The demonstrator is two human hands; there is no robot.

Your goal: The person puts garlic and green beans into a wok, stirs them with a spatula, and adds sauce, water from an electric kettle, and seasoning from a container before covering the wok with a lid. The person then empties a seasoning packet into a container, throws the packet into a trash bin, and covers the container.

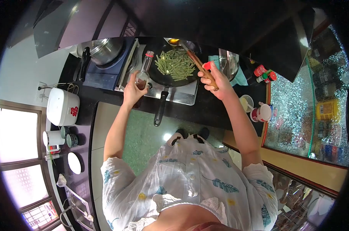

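Beside the pan's (155,78) left edge, your left hand (134,91) is closed around the bottle (144,72), its red-ringed neck pointing away from you and a little dark liquid low inside. Your right hand (217,80), to the right of the pan, is wrapped around the wooden handle of the ladle (200,66), with the red cap (207,66) held at the thumb. The ladle slants over the pan's right side, and its bowl, at the far edge, shows something amber. Cut green beans (176,66) lie in the pan, which sits on the stove (187,99), its black handle toward you. To the left, a steel pot (107,52) stands on a blue cooker (101,78). To the right are a steel bowl (232,66), a teal cloth (240,78) and a white cup (245,103).
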